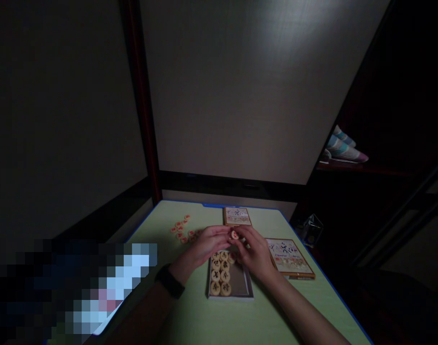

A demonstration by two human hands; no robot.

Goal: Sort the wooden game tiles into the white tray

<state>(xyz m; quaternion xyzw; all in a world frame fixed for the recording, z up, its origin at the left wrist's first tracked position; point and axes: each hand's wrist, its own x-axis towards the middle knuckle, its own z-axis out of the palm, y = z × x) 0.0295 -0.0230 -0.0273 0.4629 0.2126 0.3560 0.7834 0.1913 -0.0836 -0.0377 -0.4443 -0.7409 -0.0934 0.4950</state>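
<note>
Round, wood-toned, black-marked discs (225, 276) are set in an open rectangular box (239, 282). Near its far edge, one round red-marked disc (235, 235) is pinched by the right hand (257, 251); whether the left hand (207, 243) grips cannot be told. Loose red-marked discs (180, 228) are strewn beyond.

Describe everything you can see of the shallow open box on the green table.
The shallow, open rectangular box looks like cardboard, with thin pale walls and a grey-brown floor. It lies flat on the pale green table. Round cream pieces with black characters stand in two columns along its left side; one round cream piece with a red marking sits beside them at the far end. Floor shows at right. The right hand hides its far right corner; contact is unclear.
</note>
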